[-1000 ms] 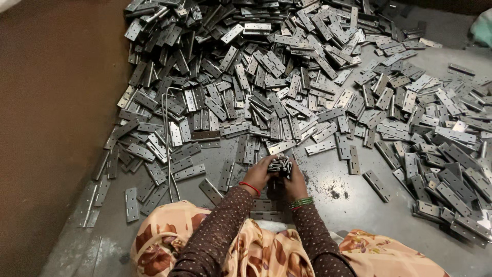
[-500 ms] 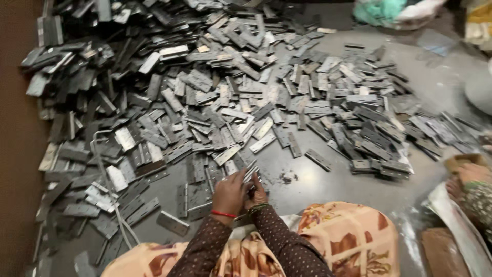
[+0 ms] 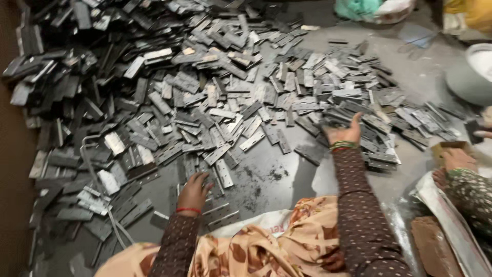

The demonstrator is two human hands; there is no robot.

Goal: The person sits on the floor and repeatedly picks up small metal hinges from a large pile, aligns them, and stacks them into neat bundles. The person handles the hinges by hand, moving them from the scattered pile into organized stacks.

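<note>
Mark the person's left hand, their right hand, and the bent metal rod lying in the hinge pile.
left hand (image 3: 195, 191), head view, back of the hand.
right hand (image 3: 344, 132), head view, back of the hand.
bent metal rod (image 3: 91, 172), head view, upper straight stretch.

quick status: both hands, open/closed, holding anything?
Left hand: open, fingers spread flat on metal hinge plates on the floor, nothing gripped.
Right hand: open, palm up at the hinge pile; whether it holds anything cannot be told.

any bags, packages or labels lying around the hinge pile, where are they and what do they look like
Crumpled green and white plastic bag: top edge, beyond the pile of grey metal hinges.
White woven sack: lower right, flat on the floor, long and creased.
No signs or screens in view.
</note>
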